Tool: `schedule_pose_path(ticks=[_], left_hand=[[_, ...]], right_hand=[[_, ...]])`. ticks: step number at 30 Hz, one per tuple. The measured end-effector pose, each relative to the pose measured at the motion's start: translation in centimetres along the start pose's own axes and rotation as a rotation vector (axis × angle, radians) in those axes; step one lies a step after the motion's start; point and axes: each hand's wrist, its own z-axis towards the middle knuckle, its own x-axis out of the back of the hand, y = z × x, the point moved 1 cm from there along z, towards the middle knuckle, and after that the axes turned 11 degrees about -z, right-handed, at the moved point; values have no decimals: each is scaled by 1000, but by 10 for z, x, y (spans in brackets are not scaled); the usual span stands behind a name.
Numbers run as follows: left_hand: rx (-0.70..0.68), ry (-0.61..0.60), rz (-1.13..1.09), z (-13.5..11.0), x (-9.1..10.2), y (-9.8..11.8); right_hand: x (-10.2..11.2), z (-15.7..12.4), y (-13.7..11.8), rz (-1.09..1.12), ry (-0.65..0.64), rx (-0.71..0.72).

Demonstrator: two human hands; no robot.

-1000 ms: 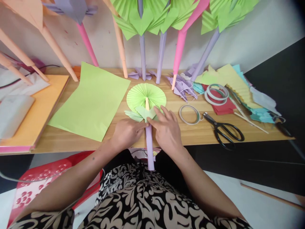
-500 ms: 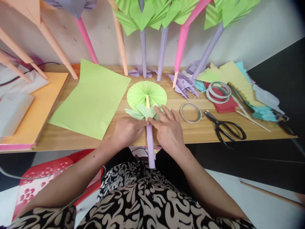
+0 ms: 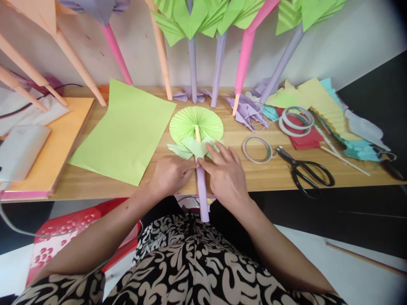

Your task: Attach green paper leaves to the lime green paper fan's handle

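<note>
A round pleated green paper fan (image 3: 186, 123) lies on the table with a peach stick at its centre and a lilac paper handle (image 3: 201, 190) reaching past the front edge. Pale green paper leaves (image 3: 194, 147) wrap the place where fan and handle meet. My left hand (image 3: 171, 173) is curled, thumb and index finger pinching the top of the handle just under the leaves. From the other side my right hand (image 3: 227, 173) grips the same joint; its thumb side touches the handle while its longer fingers lie over the right leaf. What sits under the fingertips is hidden.
A green paper sheet (image 3: 124, 131) lies left, beside an orange paper stack (image 3: 66, 140). Right are a tape roll (image 3: 257, 149), black-handled scissors (image 3: 305, 169), more tape rolls (image 3: 296, 121) and paper scraps (image 3: 308, 95). Finished paper fans with lilac handles (image 3: 218, 70) lean on the wall.
The view has shifted slightly, so the things on the table appear a little further right. Both hands keep their hold at the joint, with hardly any finger movement.
</note>
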Motion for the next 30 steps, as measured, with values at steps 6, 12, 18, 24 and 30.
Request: schedule_pose_path(ticks=[6, 12, 18, 24, 30], left_hand=[[-7, 19, 0, 1, 1, 1], [-6, -15, 15, 1, 0, 0], [-4, 27, 15, 0, -1, 0], [-6, -7, 42, 0, -1, 0], [-15, 4, 60, 0, -1, -1]], right_hand=[[-4, 17, 2, -15, -20, -48], [3, 1, -4, -45, -7, 1], [-6, 23, 4, -46, -21, -61], [0, 10, -4, -64, -9, -12], [-5, 14, -2, -71, -15, -46]])
